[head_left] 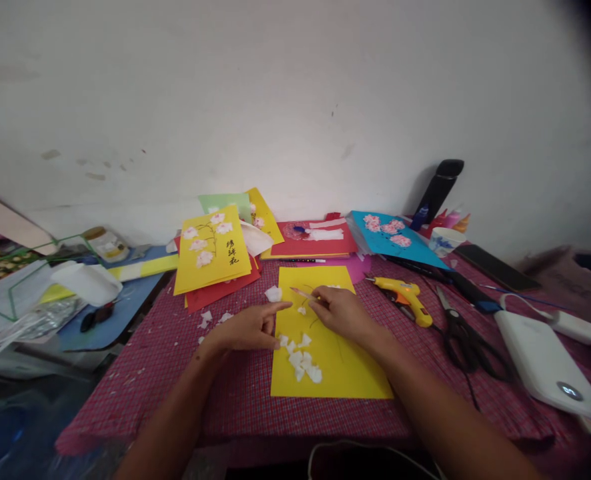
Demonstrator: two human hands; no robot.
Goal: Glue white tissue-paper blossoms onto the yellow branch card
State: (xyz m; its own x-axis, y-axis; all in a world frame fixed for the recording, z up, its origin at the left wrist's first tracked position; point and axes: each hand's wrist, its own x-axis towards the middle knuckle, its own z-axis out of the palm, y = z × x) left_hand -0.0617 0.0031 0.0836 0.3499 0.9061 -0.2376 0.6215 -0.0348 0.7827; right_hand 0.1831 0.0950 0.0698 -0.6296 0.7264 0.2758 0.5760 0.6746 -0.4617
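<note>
A yellow sheet of card [360,373] lies on the checked tablecloth in front of me, with thin curved stem lines drawn on it. My right hand [343,311] rests over its upper part, closed around a pencil [301,292] whose tip points left. My left hand [249,325] is at the card's left edge, index finger and thumb stretched out, the other fingers curled, holding nothing that I see. Torn white paper pieces [305,365] are gathered on the lower left of the card. A larger white piece [273,294] lies just above the left index finger.
Finished yellow flower cards [210,250] are stacked at back left, a blue flower card [400,237] at back right. A yellow glue gun [408,299], black scissors [468,343] and a white power bank [545,363] lie to the right. A paper cup [444,243] stands behind.
</note>
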